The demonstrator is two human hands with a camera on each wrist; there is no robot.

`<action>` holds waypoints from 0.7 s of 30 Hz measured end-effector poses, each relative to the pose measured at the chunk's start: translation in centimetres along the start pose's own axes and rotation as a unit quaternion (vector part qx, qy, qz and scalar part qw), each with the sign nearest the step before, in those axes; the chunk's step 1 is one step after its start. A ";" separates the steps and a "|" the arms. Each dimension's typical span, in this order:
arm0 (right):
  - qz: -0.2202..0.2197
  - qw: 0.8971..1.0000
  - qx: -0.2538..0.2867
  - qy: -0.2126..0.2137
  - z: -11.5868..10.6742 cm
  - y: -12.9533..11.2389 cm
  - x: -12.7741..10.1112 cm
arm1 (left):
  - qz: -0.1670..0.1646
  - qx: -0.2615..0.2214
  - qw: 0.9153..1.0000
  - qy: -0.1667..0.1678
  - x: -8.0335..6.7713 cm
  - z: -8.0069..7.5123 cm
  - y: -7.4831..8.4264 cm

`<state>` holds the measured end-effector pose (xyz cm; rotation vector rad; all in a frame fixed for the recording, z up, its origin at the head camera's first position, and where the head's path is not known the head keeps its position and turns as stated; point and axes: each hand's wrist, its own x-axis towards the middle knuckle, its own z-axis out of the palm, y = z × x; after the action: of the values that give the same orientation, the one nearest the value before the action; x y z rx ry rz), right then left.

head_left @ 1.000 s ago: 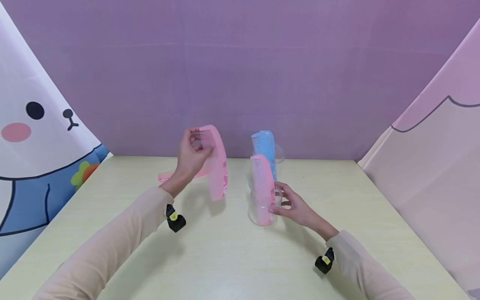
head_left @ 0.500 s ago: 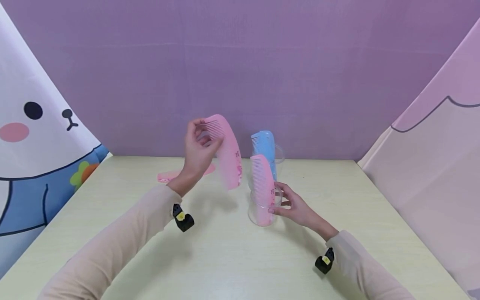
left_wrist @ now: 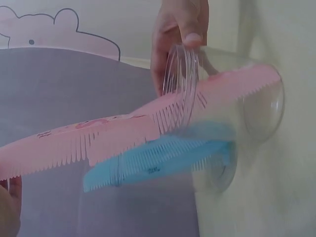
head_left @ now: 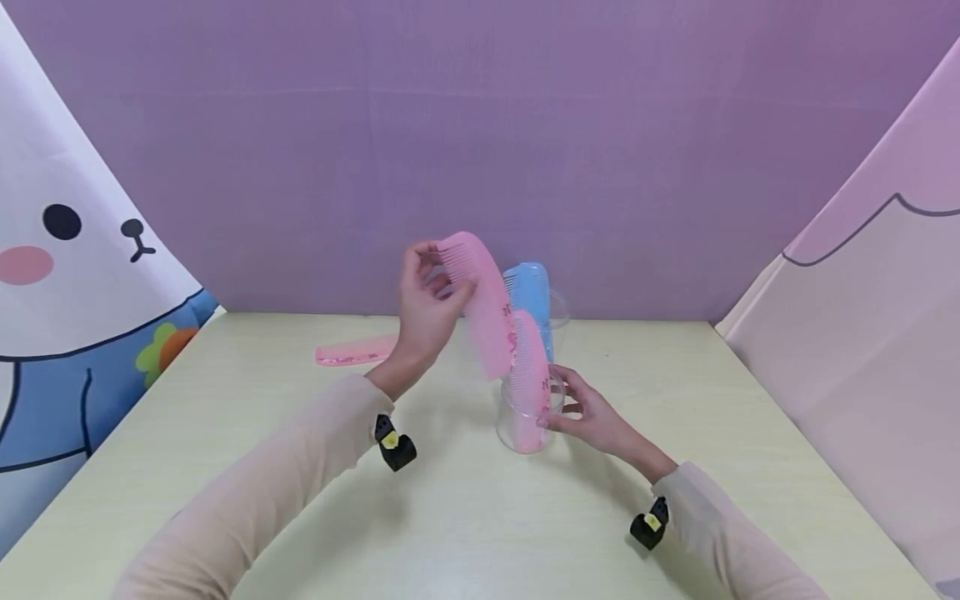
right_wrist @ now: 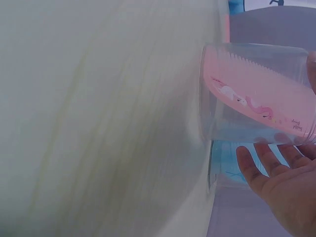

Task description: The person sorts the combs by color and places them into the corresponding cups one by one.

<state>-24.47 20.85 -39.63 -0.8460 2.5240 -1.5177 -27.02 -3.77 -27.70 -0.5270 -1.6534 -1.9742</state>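
My left hand (head_left: 431, 304) pinches a pink comb (head_left: 483, 304) by its toothed upper end, the comb tilted with its lower end near the rim of a clear plastic cup (right_wrist: 256, 52). Inside that cup stands another pink comb (head_left: 531, 358), printed with a flamingo pattern in the right wrist view. My right hand (head_left: 596, 417) holds the cup near its rim, thumb in front and fingers at the side and behind. Just behind, blue combs (left_wrist: 158, 160) stand in a second clear cup (left_wrist: 227, 173), partly hidden by the pink ones.
A further pink comb (head_left: 352, 351) lies flat on the pale wooden table (head_left: 480, 525), left of the cups and partly covered by my left wrist. A purple backdrop (head_left: 480, 150) rises at the table's back edge, with printed cloths at both sides.
My left hand has carried its pink comb rightward, first lifting it, until it overlaps the comb in the front cup. My right hand and the cups have stayed in place.
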 end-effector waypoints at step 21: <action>-0.014 1.000 -0.006 0.001 -0.1 0.3 0.0 | -0.051 0.003 0.998 -0.038 -3.9 3.2 -0.5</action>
<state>-24.64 20.99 -39.87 -0.8865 2.5359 -1.5146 -24.37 -0.06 -29.83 -0.5311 -1.7648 -2.0443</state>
